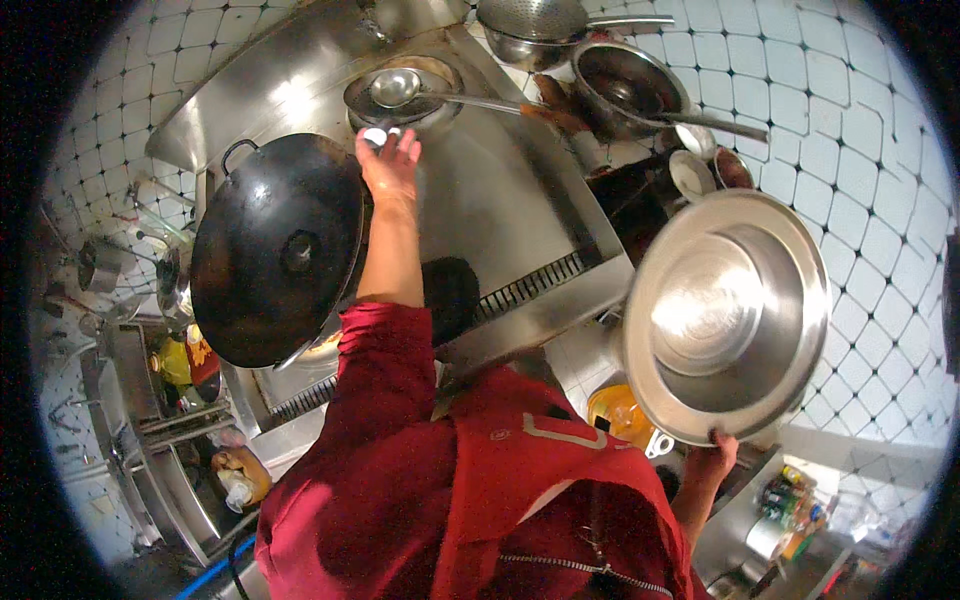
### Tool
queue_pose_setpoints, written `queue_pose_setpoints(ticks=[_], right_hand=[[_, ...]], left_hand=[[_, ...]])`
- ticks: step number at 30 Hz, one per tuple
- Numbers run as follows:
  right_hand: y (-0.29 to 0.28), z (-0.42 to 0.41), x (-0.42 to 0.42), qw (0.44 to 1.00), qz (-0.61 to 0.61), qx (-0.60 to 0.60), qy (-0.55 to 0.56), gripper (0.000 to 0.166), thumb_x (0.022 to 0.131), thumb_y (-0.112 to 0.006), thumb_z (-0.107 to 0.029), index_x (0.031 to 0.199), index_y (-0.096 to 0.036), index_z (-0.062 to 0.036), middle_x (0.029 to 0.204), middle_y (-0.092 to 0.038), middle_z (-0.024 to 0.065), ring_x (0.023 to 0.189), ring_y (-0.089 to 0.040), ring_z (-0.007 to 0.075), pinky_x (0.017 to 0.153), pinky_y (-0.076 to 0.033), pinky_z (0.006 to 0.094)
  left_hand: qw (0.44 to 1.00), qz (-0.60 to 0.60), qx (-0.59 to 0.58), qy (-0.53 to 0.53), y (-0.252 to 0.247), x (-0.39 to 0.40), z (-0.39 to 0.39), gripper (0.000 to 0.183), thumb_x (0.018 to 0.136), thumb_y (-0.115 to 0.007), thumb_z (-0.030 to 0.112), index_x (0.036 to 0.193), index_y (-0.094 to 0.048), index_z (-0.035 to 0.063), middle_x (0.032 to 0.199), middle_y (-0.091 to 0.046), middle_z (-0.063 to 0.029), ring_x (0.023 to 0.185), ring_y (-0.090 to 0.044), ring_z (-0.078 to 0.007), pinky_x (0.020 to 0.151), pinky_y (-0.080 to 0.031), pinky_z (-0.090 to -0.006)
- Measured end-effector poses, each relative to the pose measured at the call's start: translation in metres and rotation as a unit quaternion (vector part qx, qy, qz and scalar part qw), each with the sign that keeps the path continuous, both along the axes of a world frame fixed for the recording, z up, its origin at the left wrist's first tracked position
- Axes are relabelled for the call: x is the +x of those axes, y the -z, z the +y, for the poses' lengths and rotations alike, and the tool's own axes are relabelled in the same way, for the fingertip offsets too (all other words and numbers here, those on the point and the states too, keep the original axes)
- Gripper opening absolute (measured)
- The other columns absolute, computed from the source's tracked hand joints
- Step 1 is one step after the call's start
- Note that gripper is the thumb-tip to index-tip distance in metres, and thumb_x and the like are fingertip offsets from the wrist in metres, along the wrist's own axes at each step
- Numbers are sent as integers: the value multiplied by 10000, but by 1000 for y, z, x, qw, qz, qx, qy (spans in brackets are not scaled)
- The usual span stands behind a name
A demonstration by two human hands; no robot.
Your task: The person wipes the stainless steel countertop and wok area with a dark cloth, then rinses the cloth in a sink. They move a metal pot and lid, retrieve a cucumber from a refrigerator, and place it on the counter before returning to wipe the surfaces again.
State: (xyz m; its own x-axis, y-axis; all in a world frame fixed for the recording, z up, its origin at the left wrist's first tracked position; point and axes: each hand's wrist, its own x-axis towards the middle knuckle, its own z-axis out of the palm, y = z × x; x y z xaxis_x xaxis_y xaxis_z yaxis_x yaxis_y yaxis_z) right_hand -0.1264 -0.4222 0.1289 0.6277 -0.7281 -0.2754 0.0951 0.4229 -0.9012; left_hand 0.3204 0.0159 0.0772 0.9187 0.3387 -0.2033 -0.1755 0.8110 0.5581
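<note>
My right hand (718,456) grips the lower rim of a large stainless steel basin (720,300). The basin is tilted, its hollow side towards me. My left hand (391,169) is stretched out over the steel cooking range (495,202), fingers partly curled. Something small and bright white (375,136) shows between its thumb and fingers; whether it is held I cannot tell. Just beyond the fingertips, a metal ladle (395,88) lies across a round perforated strainer (360,105). To the left of my forearm is a big black wok (262,225) with a loop handle.
At the back right stand a colander (532,19) and a dark-bottomed steel pot (630,86) with a long handle. Small bowls (691,174) sit behind the basin. A jug of orange liquid (619,412) is below it. Bottles (795,499) crowd a lower right counter.
</note>
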Motion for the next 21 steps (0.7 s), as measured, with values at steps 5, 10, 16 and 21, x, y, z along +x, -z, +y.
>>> queue_pose_setpoints(ticks=[5, 10, 16, 21], right_hand=[[52, -43, 86, 970, 6, -151, -191, 346, 686, -653, -69, 1006, -522, -50, 981, -558, 117, 943, -542, 279, 856, -432, 413], [-34, 10, 189, 950, -53, 105, -288, 471, 690, -563, -109, 1152, -486, -58, 1128, -525, 103, 1064, -497, 255, 934, -390, 411], [-63, 15, 253, 933, -32, 7, -358, 550, 693, -519, -162, 1212, -433, -2, 1167, -503, 115, 1131, -455, 268, 982, -353, 415], [-96, 29, 286, 920, -83, 43, -380, 564, 689, -511, -176, 1205, -425, 36, 1105, -522, 109, 1054, -482, 263, 954, -364, 382]], left_hand=[[995, -8, 60, 74, -11, 13, -54, 371, 943, -365, 315, 1152, -381, 9, 1089, -487, -256, 899, -587, -413, 737, -518, -510], [977, 128, -64, 158, 9, 54, -77, 469, 911, -435, 383, 1235, -338, 58, 1123, -428, -180, 989, -525, -395, 745, -504, -511], [977, -33, -190, 88, 26, 81, -122, 565, 884, -423, 476, 1279, -325, 84, 1161, -435, -157, 1076, -470, -348, 845, -434, -498], [961, -140, -236, 44, 36, 102, -146, 628, 870, -395, 539, 1305, -316, 94, 1192, -438, -146, 1114, -441, -322, 913, -379, -486]])
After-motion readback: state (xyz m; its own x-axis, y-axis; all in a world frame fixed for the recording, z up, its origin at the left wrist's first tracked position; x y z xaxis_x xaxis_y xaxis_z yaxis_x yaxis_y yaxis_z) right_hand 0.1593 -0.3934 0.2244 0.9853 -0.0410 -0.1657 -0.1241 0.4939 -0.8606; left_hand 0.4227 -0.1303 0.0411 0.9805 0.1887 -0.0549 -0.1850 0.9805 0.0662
